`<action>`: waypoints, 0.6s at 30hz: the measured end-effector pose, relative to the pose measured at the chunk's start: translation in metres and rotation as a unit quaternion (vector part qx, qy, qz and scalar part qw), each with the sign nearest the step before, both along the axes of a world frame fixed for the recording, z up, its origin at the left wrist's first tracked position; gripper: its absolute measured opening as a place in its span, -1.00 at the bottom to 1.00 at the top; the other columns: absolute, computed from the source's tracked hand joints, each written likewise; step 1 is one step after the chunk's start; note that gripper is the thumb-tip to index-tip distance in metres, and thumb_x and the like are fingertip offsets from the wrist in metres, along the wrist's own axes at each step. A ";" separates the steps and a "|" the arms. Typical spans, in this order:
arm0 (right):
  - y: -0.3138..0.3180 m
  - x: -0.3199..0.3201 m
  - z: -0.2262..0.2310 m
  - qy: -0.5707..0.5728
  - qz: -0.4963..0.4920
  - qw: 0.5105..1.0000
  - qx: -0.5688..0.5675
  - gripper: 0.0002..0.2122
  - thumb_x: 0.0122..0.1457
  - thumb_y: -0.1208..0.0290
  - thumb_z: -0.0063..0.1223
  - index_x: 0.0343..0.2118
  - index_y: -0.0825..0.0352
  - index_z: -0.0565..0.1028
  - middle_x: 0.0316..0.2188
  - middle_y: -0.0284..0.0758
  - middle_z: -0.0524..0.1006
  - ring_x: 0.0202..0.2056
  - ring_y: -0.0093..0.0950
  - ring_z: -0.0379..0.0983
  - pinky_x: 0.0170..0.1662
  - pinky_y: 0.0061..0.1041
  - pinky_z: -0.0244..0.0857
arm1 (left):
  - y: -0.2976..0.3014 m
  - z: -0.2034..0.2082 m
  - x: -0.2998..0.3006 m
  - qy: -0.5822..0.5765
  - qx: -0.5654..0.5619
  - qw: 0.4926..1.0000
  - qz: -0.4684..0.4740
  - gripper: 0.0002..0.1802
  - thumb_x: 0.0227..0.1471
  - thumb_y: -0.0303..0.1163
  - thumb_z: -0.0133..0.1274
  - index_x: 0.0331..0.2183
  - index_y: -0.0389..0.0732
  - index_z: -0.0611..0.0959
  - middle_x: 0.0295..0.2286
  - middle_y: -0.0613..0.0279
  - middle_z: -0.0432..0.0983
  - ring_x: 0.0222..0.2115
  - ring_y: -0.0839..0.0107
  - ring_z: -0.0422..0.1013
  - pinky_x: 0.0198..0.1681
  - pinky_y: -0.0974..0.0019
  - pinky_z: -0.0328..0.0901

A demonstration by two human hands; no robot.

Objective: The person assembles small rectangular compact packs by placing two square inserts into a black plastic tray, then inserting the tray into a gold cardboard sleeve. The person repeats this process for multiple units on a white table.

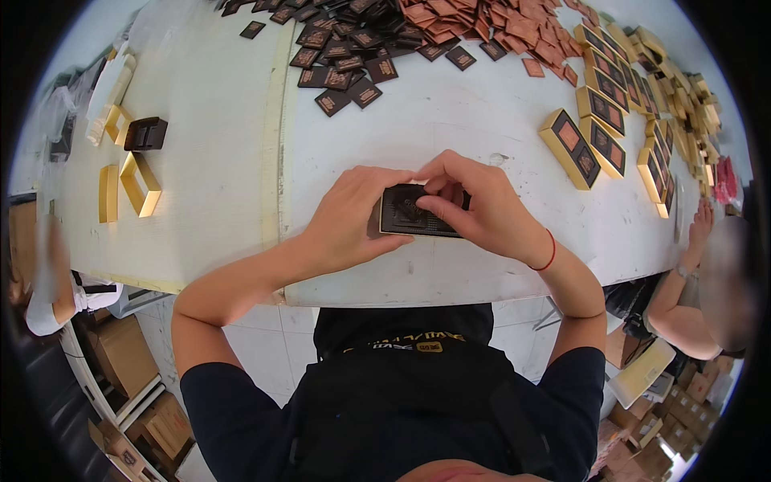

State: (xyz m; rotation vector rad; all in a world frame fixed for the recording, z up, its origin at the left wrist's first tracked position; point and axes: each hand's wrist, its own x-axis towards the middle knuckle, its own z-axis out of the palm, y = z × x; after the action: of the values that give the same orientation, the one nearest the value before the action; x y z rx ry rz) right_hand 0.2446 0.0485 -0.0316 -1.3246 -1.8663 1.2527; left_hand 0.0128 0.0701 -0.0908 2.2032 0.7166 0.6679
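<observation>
In front of me on the white table lies a small oblong box (395, 215) with a dark insert and a thin gold edge. My left hand (349, 210) grips its left end, the thumb along the near side and the fingers at the far side. Over the box's right half, my right hand (482, 197) is closed, thumb and forefinger pinched on a dark square packet (411, 205) that sits tilted in the insert. The right end of the box is hidden under that hand.
A heap of dark square packets (365, 38) and copper ones (514, 28) covers the far side. Filled gold boxes (570, 149) stand at right. Left are empty gold sleeves (140, 186) and a dark insert (146, 134). Other people sit at both sides.
</observation>
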 end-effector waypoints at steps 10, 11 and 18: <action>-0.001 -0.007 -0.014 -0.079 0.082 0.966 0.231 -0.77 -0.03 0.57 0.32 -0.27 0.28 0.60 -0.40 -0.31 0.51 -0.33 -0.34 0.45 -0.31 -0.41 0.37 | -0.003 -0.003 0.005 -0.058 0.072 0.995 0.038 -0.17 -0.27 -0.37 0.45 0.06 -0.16 0.40 -0.03 0.17 0.44 -0.04 0.14 0.37 0.02 0.11 0.30; -0.004 -0.008 -0.017 -0.074 0.070 0.969 0.227 -0.77 -0.05 0.56 0.32 -0.28 0.29 0.59 -0.39 -0.30 0.51 -0.30 -0.31 0.44 -0.28 -0.40 0.37 | -0.005 -0.007 0.006 -0.079 0.107 0.990 0.051 -0.22 -0.27 -0.37 0.44 0.02 -0.16 0.44 -0.05 0.18 0.45 -0.05 0.16 0.38 0.00 0.10 0.31; 0.049 0.039 -0.017 0.023 0.082 0.992 0.091 -0.83 0.07 0.57 0.26 -0.24 0.32 0.64 -0.36 -0.33 0.60 -0.35 -0.49 0.49 -0.22 -0.52 0.38 | -0.011 -0.007 0.008 -0.007 0.327 0.945 -0.011 -0.71 -0.22 -0.44 0.33 -0.32 -0.15 0.69 -0.24 0.29 0.59 -0.17 0.32 0.49 -0.02 0.16 0.39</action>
State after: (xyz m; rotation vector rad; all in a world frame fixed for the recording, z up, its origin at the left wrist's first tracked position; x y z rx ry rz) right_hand 0.2835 0.0973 -0.0481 -1.0576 -2.0365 1.1505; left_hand 0.0203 0.0588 -0.0975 2.7939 0.5010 1.0198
